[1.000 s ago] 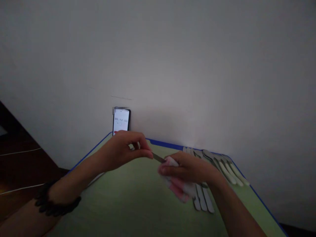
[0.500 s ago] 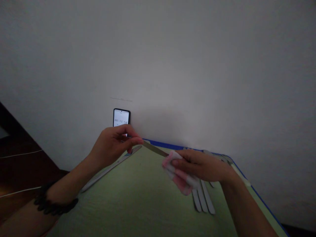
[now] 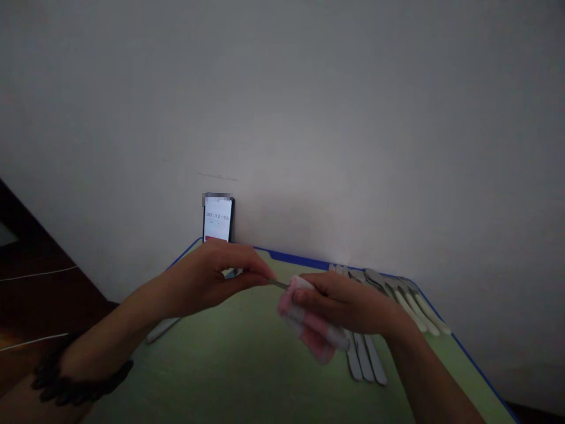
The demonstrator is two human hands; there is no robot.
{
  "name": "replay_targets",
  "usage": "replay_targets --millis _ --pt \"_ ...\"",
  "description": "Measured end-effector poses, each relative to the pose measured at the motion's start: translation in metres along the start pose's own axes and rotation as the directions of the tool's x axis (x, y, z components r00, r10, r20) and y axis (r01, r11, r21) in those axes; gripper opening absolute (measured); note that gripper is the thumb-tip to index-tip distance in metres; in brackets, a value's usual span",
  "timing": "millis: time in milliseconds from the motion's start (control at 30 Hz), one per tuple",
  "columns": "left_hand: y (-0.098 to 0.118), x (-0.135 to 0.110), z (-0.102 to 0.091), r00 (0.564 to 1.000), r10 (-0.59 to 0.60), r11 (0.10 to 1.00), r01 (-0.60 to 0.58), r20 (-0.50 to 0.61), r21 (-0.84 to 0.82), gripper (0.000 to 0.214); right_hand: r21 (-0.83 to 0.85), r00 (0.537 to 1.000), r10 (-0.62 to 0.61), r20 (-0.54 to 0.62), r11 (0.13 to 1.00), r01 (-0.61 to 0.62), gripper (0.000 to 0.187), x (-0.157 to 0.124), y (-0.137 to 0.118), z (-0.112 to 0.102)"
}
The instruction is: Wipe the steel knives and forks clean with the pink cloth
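Big bare wall (image 3: 353,118), green table (image 3: 229,365) pushed right up to it. Cutlery (image 3: 397,294) lies side by side along the right edge. Right hand (image 3: 348,303) is clamped round a pink-white cloth (image 3: 309,330), folded over the blade. Phone (image 3: 218,219) leans on the wall, screen facing here. Left hand (image 3: 212,280) pinches the knife (image 3: 279,284) by its handle, level above the table.

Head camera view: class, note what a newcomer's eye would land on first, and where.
In the middle, the left hand pinches a thin metal utensil whose end goes into a pink and white cloth gripped by the right hand. Behind them a lit phone showing a timer leans against the wall, and a row of cutlery lies on the right of the green table.
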State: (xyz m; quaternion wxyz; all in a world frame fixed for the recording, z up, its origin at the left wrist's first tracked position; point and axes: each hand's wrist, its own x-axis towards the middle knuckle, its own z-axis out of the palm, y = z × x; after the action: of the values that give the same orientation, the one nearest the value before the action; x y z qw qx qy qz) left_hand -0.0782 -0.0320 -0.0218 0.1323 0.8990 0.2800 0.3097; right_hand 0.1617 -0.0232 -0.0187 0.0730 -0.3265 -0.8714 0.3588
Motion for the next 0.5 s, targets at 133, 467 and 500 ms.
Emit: replay_targets --millis 133,467,500 --pt "0.008 -0.001 0.014 0.998 0.057 0.975 -0.056 0.002 0.215 0.017 -0.056 0.999 -0.006 -0.04 0.998 0.004 0.044 0.006 -0.005 0.009" --pt "0.01 0.001 0.017 0.985 0.143 0.974 -0.123 -0.095 0.191 0.012 -0.023 0.992 -0.086 -0.088 0.996 0.085 0.04 0.01 -0.01 0.013" --pt "0.007 0.002 0.017 0.986 0.134 0.98 -0.117 -0.1 0.158 0.011 -0.015 0.993 -0.088 -0.077 0.996 0.087 0.039 0.01 -0.008 0.012"
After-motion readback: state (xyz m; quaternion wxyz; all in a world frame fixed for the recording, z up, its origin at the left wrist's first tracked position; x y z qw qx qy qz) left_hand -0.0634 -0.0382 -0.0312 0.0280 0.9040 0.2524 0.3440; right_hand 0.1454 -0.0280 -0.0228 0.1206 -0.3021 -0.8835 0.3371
